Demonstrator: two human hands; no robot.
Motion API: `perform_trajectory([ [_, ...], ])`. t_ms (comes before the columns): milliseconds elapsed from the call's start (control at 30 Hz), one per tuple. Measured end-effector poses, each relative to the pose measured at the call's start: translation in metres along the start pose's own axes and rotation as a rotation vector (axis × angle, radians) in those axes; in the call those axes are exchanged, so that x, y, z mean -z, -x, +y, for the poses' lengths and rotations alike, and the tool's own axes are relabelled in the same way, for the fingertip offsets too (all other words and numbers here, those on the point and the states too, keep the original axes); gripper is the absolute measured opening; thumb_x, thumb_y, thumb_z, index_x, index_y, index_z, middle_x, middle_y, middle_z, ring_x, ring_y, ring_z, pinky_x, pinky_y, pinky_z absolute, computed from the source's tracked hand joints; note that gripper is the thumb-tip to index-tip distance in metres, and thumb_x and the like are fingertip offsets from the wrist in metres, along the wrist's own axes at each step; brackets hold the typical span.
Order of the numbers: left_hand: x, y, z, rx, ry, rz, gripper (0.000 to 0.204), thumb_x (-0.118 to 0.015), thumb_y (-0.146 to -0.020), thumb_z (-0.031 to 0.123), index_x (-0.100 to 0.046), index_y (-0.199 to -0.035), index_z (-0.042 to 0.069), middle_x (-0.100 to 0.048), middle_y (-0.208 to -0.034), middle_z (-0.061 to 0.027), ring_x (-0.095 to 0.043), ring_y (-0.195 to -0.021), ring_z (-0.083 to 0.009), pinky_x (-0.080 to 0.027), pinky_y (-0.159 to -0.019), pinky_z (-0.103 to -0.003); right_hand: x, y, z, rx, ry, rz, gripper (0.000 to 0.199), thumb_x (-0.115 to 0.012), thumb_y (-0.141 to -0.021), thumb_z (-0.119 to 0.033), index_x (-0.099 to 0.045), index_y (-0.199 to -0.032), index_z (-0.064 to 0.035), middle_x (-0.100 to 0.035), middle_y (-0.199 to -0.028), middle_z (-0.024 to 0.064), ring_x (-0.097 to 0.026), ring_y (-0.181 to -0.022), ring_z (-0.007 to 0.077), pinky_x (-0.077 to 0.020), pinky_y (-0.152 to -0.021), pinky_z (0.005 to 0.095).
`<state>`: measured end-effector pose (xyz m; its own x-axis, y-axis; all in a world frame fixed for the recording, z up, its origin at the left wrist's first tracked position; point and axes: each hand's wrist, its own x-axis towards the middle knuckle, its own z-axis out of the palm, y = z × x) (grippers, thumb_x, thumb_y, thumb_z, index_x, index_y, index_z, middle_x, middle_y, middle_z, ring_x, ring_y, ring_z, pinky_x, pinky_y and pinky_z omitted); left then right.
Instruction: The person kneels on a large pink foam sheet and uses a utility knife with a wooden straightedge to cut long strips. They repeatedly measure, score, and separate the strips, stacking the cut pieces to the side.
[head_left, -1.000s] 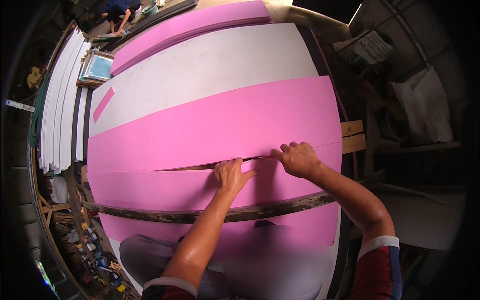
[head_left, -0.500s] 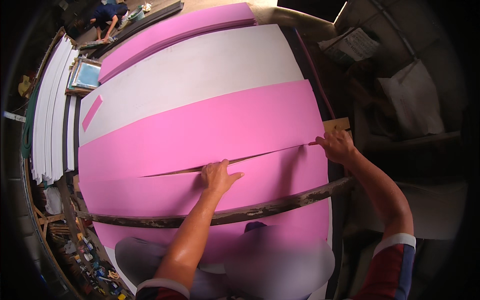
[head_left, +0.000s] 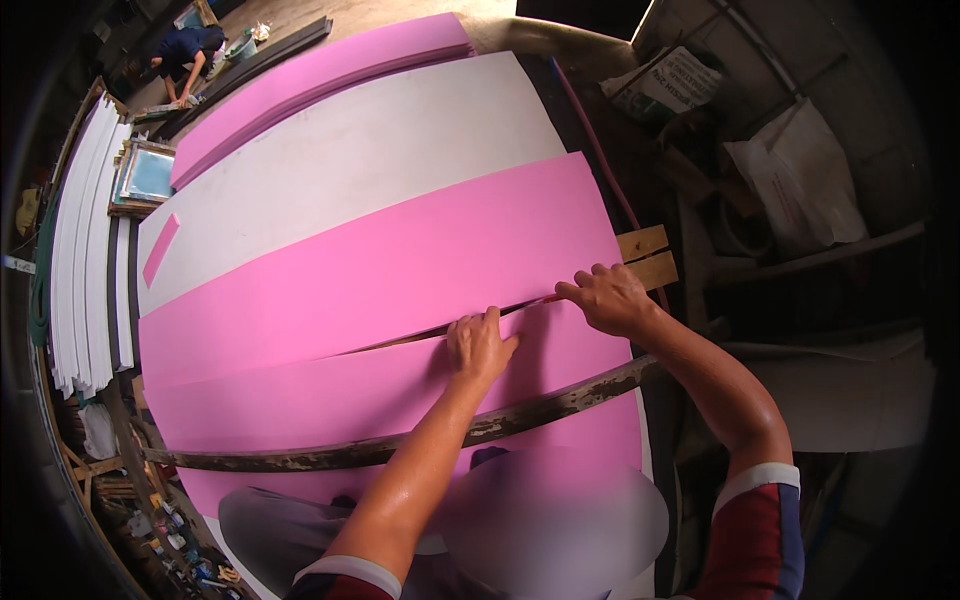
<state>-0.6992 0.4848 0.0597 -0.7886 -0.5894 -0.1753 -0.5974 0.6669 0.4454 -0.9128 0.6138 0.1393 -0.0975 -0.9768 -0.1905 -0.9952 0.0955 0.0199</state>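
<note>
The step in hand seems to be cutting or parting soft pink sheet along a line that runs crosswise over the bench (head_left: 400,130). The pink sheet (head_left: 400,250) lies across the middle of the bench, from its left edge to its right edge. A narrow gap (head_left: 400,341) separates it from a pink strip (head_left: 300,400) nearer the person, opening widest toward the middle and thinning leftward.

The left hand (head_left: 480,345) rests on the strip, fingers bent at the gap and thumb spread apart to the right. The right hand (head_left: 608,298), close to the bench's right edge, has its fingers closed around a slim red tool (head_left: 547,299) whose tip points at the line; whether it carries a blade is too small to tell. A worn wooden bar (head_left: 560,409) spans the strip along the near side.

The next move probably calls for keeping the left hand's fingertips clear of the tool while holding the strip steady, and guiding the tool evenly along the line. If the strip slid or bowed, the edge could wander or tear. How far the line is parted beneath the right hand cannot be told.
</note>
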Motion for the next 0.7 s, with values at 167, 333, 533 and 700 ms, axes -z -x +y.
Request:
perform_trajectory([
  [167,-0.009,0.006,-0.013,-0.078,0.050,0.179,0.047,-0.092,-0.070,0.037,-0.064,-0.091,0.005,-0.069,-0.077,-0.0150,-0.067,-0.078,-0.0379,-0.049,-0.078,-0.053,-0.006,-0.004,0.002,0.035,0.069,0.011,0.024,-0.061,-0.091,-0.013,-0.072,-0.110,-0.0204,-0.070,-0.088,0.0045,-0.072,-0.082,0.0258,-0.0548,-0.066,0.0433],
  [333,-0.007,0.005,-0.010,-0.060,0.042,0.154,0.050,-0.092,-0.071,0.042,-0.065,-0.091,0.006,-0.069,-0.075,-0.0136,-0.068,-0.077,-0.0361,-0.049,-0.077,-0.051,-0.010,-0.002,0.013,0.040,0.104,0.012,0.020,-0.063,-0.090,-0.014,-0.072,-0.107,-0.0186,-0.070,-0.086,0.0054,-0.071,-0.080,0.0266,-0.0545,-0.065,0.0435],
  [533,-0.004,0.004,-0.011,-0.070,0.032,0.135,0.050,-0.091,-0.073,0.045,-0.065,-0.089,0.006,-0.069,-0.074,-0.0132,-0.068,-0.076,-0.0361,-0.050,-0.076,-0.051,-0.015,0.008,0.030,0.042,0.104,0.058,0.018,-0.065,-0.089,-0.015,-0.073,-0.105,-0.0185,-0.070,-0.086,0.0066,-0.072,-0.079,0.0270,-0.0560,-0.068,0.0436],
  [700,-0.004,-0.002,-0.012,-0.051,0.027,0.090,0.051,-0.092,-0.073,0.046,-0.065,-0.089,0.006,-0.071,-0.077,-0.0135,-0.070,-0.077,-0.0361,-0.052,-0.075,-0.051,-0.020,0.032,0.088,-0.037,0.172,-0.014,0.020,-0.066,-0.086,-0.016,-0.074,-0.104,-0.0222,-0.072,-0.090,0.0028,-0.074,-0.087,0.0239,-0.0581,-0.075,0.0429],
])
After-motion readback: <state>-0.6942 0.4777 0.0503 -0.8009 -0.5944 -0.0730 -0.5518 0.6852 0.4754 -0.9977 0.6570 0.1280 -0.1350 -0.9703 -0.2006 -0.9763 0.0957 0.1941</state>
